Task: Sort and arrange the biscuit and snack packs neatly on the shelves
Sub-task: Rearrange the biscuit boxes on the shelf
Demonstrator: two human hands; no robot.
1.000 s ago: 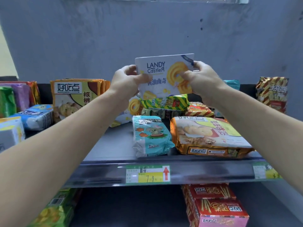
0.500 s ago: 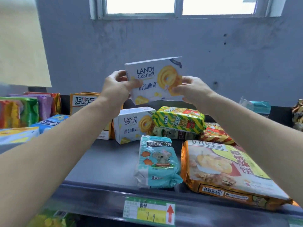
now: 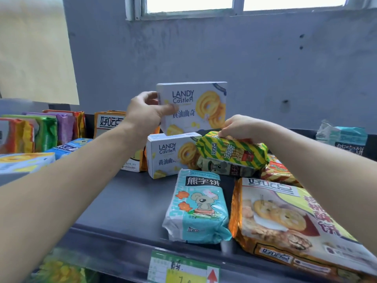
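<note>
Head view: left hand (image 3: 145,113) clamped on the upper Landy Castle cookie box (image 3: 193,107), held upright directly above a second Landy Castle box (image 3: 169,154) standing on the dark shelf (image 3: 126,201). Right hand (image 3: 240,127) curled over the green-and-yellow striped snack pack (image 3: 232,152), fingers gripping its top edge.

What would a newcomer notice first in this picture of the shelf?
First, the white Landy Castle cookie box, held up in the left hand at centre, just above a second, matching box standing on the shelf. Next, the right hand resting on the green-and-yellow striped pack, which lies atop other packs to the right. In front lie a teal pack with a cartoon mouse and a large orange biscuit bag.
</note>
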